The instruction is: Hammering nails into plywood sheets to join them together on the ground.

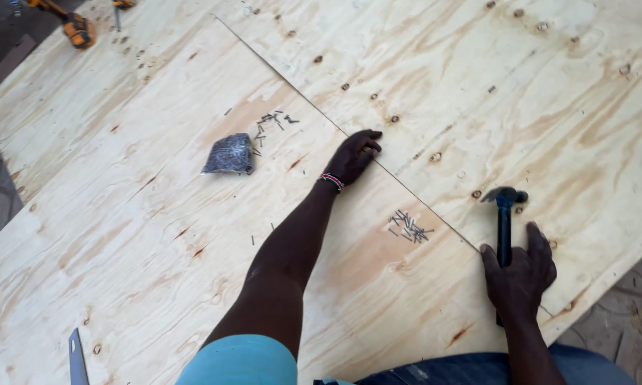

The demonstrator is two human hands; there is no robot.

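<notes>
The left arm stretches forward over the plywood sheets [157, 214] that lie flat as the work surface, its elbow near the near edge and a light blue sleeve [239, 360] at the shoulder. The left hand [354, 155] lies palm down on the seam [292, 89] where an upper sheet overlaps a lower one, fingers curled slightly, tips pressed to the wood just at the overlap edge. Whether the fingertips pinch a nail cannot be told. A red and white beaded band [331, 181] circles the wrist.

The right hand [518, 274] sits close to the near right edge, its grip wrapped firm around the dark handle of a claw hammer [505, 214]. The hammer points away from the person, its head resting on or just above the upper sheet, right beside the seam.

Between the two hands, on the lower sheet, lies a small heap of loose nails [408, 227]. Further along toward the far left, a crumpled dark plastic packet [229, 155] rests on the lower sheet, with more scattered nails [270, 125] just beside it. At the far left corner lies an orange and black power tool [75, 28]. A flat metal blade [76, 358] pokes in at the near left edge.
</notes>
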